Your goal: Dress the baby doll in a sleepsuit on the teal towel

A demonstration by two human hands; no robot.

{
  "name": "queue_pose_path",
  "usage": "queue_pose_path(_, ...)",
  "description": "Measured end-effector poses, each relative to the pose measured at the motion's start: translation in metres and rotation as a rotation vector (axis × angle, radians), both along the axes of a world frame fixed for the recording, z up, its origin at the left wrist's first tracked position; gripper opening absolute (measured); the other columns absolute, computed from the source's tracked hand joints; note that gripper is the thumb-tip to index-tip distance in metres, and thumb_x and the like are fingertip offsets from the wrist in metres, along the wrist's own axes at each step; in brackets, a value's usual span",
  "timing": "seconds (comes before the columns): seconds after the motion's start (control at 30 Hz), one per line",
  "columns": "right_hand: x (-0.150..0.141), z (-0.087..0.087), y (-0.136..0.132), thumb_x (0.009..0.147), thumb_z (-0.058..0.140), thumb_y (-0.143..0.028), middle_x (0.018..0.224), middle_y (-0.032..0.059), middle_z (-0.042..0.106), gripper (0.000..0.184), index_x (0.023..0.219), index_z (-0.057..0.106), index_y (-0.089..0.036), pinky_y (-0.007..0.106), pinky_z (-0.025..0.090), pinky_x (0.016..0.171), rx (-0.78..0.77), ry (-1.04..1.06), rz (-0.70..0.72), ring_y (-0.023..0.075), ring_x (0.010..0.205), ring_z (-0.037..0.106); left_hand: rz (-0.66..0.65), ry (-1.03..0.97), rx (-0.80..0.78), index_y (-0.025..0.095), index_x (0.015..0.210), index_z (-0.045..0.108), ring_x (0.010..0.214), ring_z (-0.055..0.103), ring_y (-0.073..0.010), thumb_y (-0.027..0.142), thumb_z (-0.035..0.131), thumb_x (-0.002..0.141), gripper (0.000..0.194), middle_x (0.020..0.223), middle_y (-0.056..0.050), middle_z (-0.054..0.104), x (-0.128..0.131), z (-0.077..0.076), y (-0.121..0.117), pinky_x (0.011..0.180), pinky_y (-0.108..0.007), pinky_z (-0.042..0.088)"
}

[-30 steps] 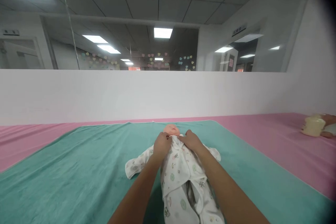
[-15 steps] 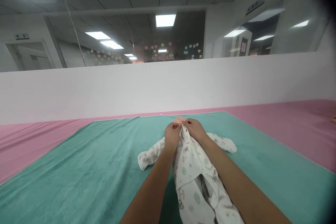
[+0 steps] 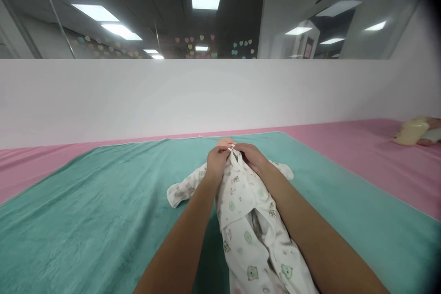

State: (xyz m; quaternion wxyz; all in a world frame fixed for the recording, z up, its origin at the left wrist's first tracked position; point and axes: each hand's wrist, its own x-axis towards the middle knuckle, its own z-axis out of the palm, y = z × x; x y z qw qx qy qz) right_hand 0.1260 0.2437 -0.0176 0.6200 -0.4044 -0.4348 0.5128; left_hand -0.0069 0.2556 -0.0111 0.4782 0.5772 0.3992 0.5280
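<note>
On the teal towel (image 3: pixel 79 225), arms stretch forward; the left hand (image 3: pixel 217 163) and right hand (image 3: pixel 250 156) pinch together at the neck of the white printed onesie (image 3: pixel 246 234), right below the baby doll's head (image 3: pixel 225 141);

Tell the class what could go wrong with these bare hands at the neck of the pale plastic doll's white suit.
The left hand and right hand meet at a small white tie just below the pale doll's chin, so a hard tug might drag the collar against its neck. Lower down, the white printed baby suit gapes open, so its loose flap could slip out of line.
</note>
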Motion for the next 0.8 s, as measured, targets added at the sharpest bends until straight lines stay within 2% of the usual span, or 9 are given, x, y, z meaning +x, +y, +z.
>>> queue_pose_path(0.27,0.003,-0.0038,0.0009,0.056,0.072,-0.022,0.062,0.0023,0.06,0.018,0.068,0.062,-0.013,0.028,0.043,0.058,0.002,0.021,0.07,0.0133,0.058,0.054,0.018,0.012,-0.004,0.014,0.08,0.068,0.072,0.06,-0.0151,0.017,0.06,0.069,0.014,0.079,-0.004,0.068,0.0015,0.001,-0.0038,0.067,-0.024,0.046)
queue_pose_path(0.4,0.0035,-0.0035,-0.0003,0.057,0.074,-0.027,0.065,0.0025,0.06,0.023,0.071,0.061,-0.014,0.029,0.044,0.063,0.043,0.091,0.1,0.0137,0.061,0.055,0.026,0.108,0.086,0.016,0.079,0.068,0.077,0.061,-0.0159,0.016,0.058,0.07,0.014,0.081,-0.003,0.069,0.0028,-0.0015,-0.0011,0.072,-0.025,0.046)
queue_pose_path(0.5,0.0031,-0.0037,-0.0003,0.058,0.072,-0.03,0.062,0.0002,0.057,0.023,0.071,0.06,-0.015,0.026,0.041,0.057,0.061,0.01,0.079,0.0112,0.056,0.051,0.048,0.175,0.11,0.016,0.079,0.068,0.077,0.06,-0.0158,0.017,0.058,0.069,0.014,0.081,-0.003,0.069,0.0029,-0.0025,-0.0003,0.072,-0.025,0.045)
queue_pose_path(0.63,0.0008,-0.0027,0.0005,0.058,0.07,-0.032,0.057,-0.003,0.053,0.022,0.068,0.059,-0.015,0.022,0.03,0.047,0.081,-0.203,0.014,0.0068,0.048,0.041,0.009,0.017,-0.028,0.013,0.078,0.068,0.062,0.055,-0.0118,0.017,0.06,0.065,0.015,0.069,-0.003,0.064,0.0005,-0.0007,-0.0033,0.061,-0.023,0.043)
queue_pose_path(0.7,-0.0005,-0.0012,0.0001,0.059,0.069,-0.034,0.057,-0.003,0.053,0.023,0.068,0.059,-0.015,0.022,0.029,0.047,0.092,-0.273,-0.001,0.0068,0.049,0.039,-0.04,-0.098,-0.098,0.012,0.077,0.067,0.055,0.05,-0.0094,0.017,0.06,0.064,0.016,0.06,-0.001,0.059,-0.0013,0.0005,-0.0051,0.055,-0.022,0.041)
queue_pose_path(0.8,-0.0019,0.0013,-0.0012,0.059,0.068,-0.036,0.056,-0.0027,0.053,0.025,0.072,0.061,-0.016,0.022,0.029,0.047,0.095,-0.329,-0.027,0.0077,0.049,0.039,-0.1,-0.176,-0.141,0.011,0.077,0.067,0.055,0.049,-0.0095,0.019,0.063,0.061,0.019,0.059,-0.001,0.058,-0.0033,0.0012,-0.006,0.053,-0.021,0.04)
